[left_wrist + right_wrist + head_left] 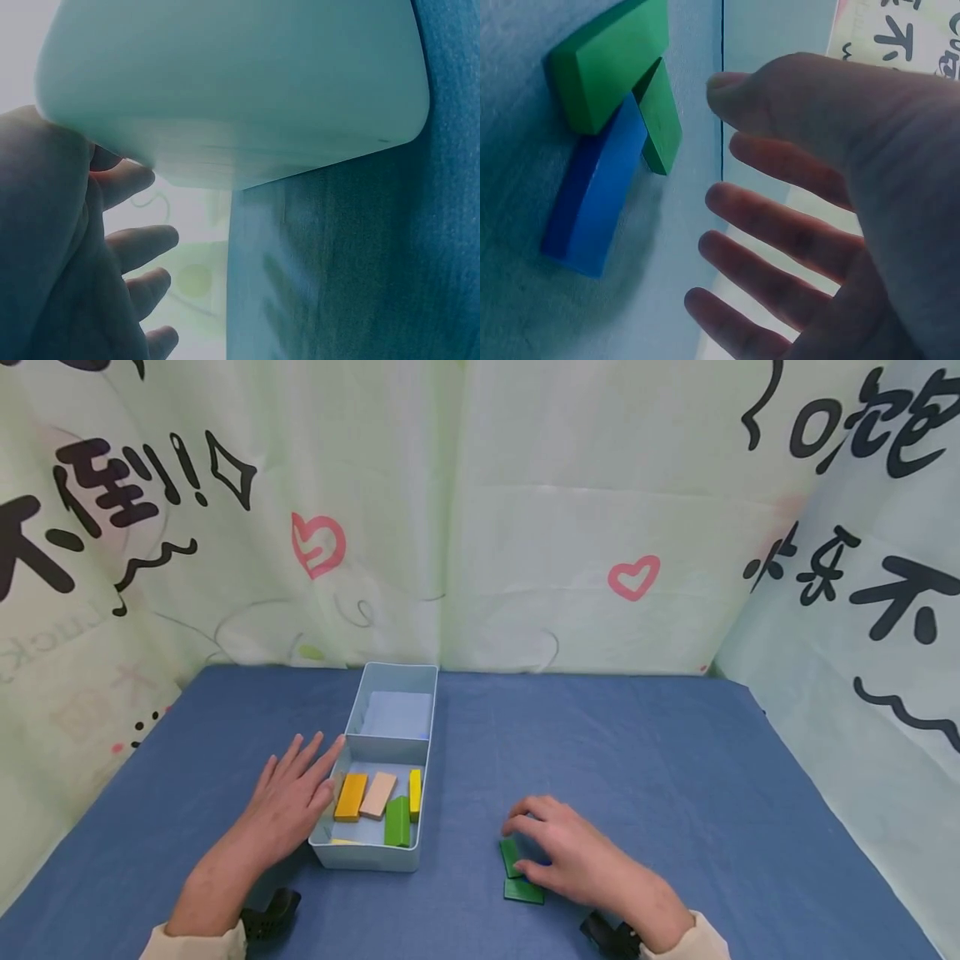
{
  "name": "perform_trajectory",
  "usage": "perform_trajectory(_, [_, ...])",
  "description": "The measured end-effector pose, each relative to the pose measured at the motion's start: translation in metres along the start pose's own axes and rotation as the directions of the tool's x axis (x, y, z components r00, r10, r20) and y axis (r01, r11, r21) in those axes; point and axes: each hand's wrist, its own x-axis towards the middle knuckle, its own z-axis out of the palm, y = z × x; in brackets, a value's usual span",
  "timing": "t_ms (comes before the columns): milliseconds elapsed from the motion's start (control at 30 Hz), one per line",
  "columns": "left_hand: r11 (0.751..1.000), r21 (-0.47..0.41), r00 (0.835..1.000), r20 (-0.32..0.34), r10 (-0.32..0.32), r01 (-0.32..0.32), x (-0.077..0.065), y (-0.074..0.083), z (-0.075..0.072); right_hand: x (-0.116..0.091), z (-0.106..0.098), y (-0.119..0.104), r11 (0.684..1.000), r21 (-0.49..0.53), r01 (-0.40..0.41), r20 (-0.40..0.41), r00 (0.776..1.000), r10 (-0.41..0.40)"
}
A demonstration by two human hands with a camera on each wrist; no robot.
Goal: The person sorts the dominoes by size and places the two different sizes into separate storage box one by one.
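My left hand (288, 802) lies along the left wall of a light blue two-compartment box (367, 857), its fingers spread and fairly straight. In the left wrist view, the fingers (142, 244) extend beside the box's outer wall (247, 97). My right hand (573, 852) hovers at several loose blocks, fingers loosely bent and nothing between them. Below it lie one green block (523, 891) and another green block (510, 857). The right wrist view also shows a blue block (604, 199) touching the green ones; the hand hides it in the head view.
In the box's near compartment lie an orange block (351, 797), a pale wooden block (378, 795), a green block (397, 822) and a yellow block (415, 795). The far compartment (396, 714) shows its bare floor. A printed curtain (540, 527) encloses the blue-covered table (637, 752).
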Motion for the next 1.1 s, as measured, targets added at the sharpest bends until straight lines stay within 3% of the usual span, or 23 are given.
perform_trajectory(333, [1.000, -0.007, 1.000, 0.001, 0.000, 0.000, 0.001, 0.000, 0.000, 0.000, 0.007, 0.002, 1.000, 0.021, 0.011, 0.055, 0.998, -0.012])
perform_trajectory(733, [1.000, -0.002, 1.000, -0.003, -0.005, 0.005, -0.001, 0.001, -0.001, 0.002, 0.012, 0.002, 0.997, -0.058, 0.047, -0.011, 0.999, -0.047])
perform_trajectory(1100, [1.000, -0.004, 1.000, -0.003, -0.003, 0.003, -0.002, 0.001, -0.002, 0.005, 0.011, 0.000, 0.995, -0.095, 0.028, 0.000, 1.000, -0.028])
